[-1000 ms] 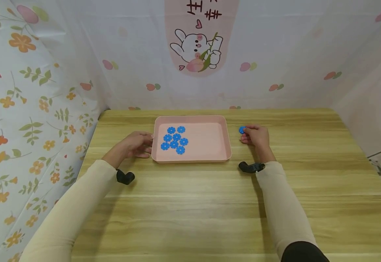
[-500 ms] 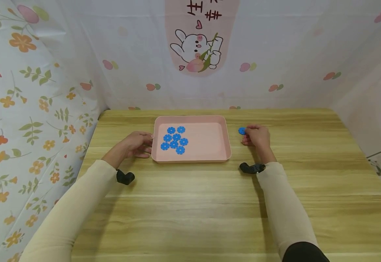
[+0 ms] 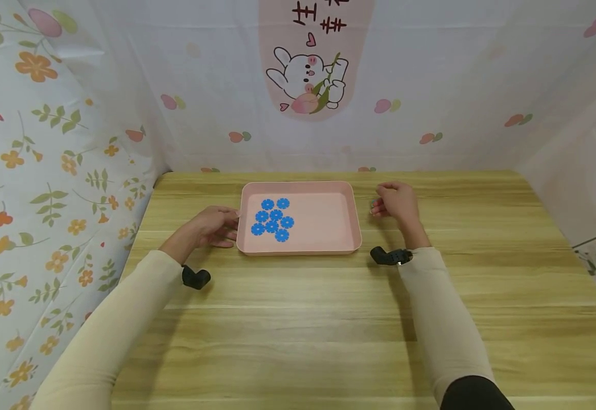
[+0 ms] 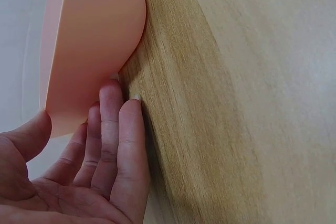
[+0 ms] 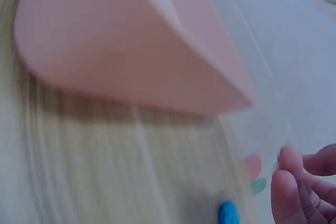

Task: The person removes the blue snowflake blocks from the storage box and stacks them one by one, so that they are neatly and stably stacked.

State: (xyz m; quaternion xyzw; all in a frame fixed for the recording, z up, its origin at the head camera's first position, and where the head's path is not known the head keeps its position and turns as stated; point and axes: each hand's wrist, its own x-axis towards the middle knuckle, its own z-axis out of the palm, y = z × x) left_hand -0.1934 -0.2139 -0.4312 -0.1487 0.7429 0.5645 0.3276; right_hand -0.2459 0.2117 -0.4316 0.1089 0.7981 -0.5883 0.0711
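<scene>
A pink tray holds several blue notched discs in its left half. My left hand rests at the tray's left end; in the left wrist view, the hand has its thumb and some fingers against the tray wall, fingers mostly extended. To the right of the tray is my right hand, fingers loosely bent. In the right wrist view, a blue piece shows below the tray, apart from the fingertips of the hand; nothing shows between them. The head view hides that piece.
A wood-patterned table extends in front of the tray. Behind it hangs a white cloth with a rabbit print, and a floral cloth covers the left side. Black wrist devices stick out from both wrists.
My right hand has shifted slightly up and left. The blue disc seen at its fingertips before no longer shows in the head view. My left hand and the tray have stayed put.
</scene>
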